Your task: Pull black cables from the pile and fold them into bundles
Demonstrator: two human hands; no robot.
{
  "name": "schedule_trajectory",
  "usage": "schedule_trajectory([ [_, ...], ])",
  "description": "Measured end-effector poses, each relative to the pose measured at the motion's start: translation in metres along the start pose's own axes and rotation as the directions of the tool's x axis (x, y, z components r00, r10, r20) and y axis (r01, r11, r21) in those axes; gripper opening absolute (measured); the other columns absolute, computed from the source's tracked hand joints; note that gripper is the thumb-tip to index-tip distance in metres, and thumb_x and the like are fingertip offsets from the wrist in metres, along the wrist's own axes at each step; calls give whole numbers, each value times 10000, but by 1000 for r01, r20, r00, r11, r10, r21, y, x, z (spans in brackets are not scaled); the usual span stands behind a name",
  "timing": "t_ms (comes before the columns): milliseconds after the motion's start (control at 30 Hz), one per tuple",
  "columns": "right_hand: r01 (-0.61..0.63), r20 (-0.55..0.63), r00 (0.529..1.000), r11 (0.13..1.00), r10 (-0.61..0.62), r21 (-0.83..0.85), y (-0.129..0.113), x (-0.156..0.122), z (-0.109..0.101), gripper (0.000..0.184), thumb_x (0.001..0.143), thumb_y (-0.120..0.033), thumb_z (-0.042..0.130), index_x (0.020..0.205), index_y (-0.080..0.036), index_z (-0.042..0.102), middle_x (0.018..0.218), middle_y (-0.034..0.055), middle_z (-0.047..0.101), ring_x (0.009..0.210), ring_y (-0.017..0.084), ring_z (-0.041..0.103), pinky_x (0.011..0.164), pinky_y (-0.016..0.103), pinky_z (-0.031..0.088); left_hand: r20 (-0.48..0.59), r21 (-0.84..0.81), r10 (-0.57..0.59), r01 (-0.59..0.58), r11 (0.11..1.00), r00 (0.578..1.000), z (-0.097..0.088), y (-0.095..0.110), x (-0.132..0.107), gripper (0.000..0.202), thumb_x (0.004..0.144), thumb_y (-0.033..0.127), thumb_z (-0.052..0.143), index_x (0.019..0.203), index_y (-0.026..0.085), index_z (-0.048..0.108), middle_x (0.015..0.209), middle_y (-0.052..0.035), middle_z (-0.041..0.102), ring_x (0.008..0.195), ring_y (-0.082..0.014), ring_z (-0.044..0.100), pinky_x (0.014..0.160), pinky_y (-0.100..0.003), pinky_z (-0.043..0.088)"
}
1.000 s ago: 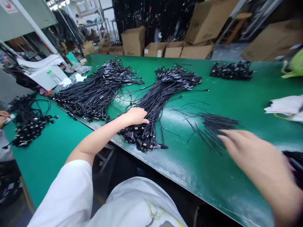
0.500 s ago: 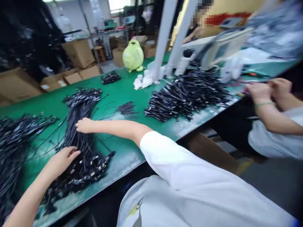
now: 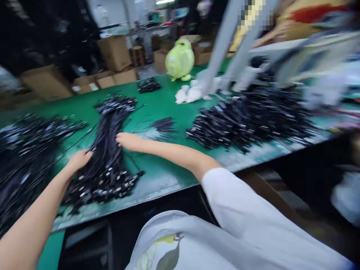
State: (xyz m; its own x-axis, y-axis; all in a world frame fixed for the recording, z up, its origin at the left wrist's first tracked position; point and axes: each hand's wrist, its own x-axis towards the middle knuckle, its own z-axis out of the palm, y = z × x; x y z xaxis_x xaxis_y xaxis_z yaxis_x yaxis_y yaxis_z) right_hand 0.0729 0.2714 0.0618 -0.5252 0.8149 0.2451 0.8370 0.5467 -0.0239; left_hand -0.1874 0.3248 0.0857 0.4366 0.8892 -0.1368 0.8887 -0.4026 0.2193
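A long bundle of thin black cables (image 3: 108,150) lies across the green table, its metal-tipped connector ends (image 3: 104,189) fanned toward the near edge. My right hand (image 3: 128,141) rests flat against the bundle's right side, holding nothing. My left hand (image 3: 78,160) touches the bundle's left side, its fingers slightly spread and not visibly gripping. Another cable heap (image 3: 28,142) lies just left of my left hand, and a small bunch of cable ends (image 3: 164,127) sits beyond my right hand.
A large black cable heap (image 3: 250,120) lies to the right on the green table (image 3: 160,176), whose near edge runs below my arms. Farther back are a small cable bunch (image 3: 149,85), white cloth (image 3: 188,94), a lime-green fan (image 3: 180,60), and cardboard boxes (image 3: 114,77). White posts (image 3: 225,45) rise behind.
My head has turned right, shifting the bundle left in view and bringing the fan and large heap in. My right hand has crossed from the small bunch to the bundle, and my left hand has moved along it.
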Motion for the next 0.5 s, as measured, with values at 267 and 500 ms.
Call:
schedule_trajectory([
  [267, 150, -173, 983, 818, -63, 555, -1, 26, 43, 424, 860, -44, 432, 1223, -174, 608, 1369, 106, 532, 1211, 201, 546, 1054, 385, 460, -40, -127, -370, 363, 923, 928, 8, -28, -21, 231, 870, 275, 433, 781, 153, 607, 805, -63, 664, 854, -202, 591, 813, -296, 461],
  [500, -371, 100, 817, 384, 568, 846, 75, 139, 70, 259, 922, -118, 459, 1134, -121, 607, 1077, 94, 646, 899, 149, 649, 852, 352, 557, 7, -237, -314, 306, 922, 950, 40, -33, -29, 360, 913, 401, 420, 1107, 153, 594, 1123, -114, 677, 1010, -236, 636, 893, -334, 487],
])
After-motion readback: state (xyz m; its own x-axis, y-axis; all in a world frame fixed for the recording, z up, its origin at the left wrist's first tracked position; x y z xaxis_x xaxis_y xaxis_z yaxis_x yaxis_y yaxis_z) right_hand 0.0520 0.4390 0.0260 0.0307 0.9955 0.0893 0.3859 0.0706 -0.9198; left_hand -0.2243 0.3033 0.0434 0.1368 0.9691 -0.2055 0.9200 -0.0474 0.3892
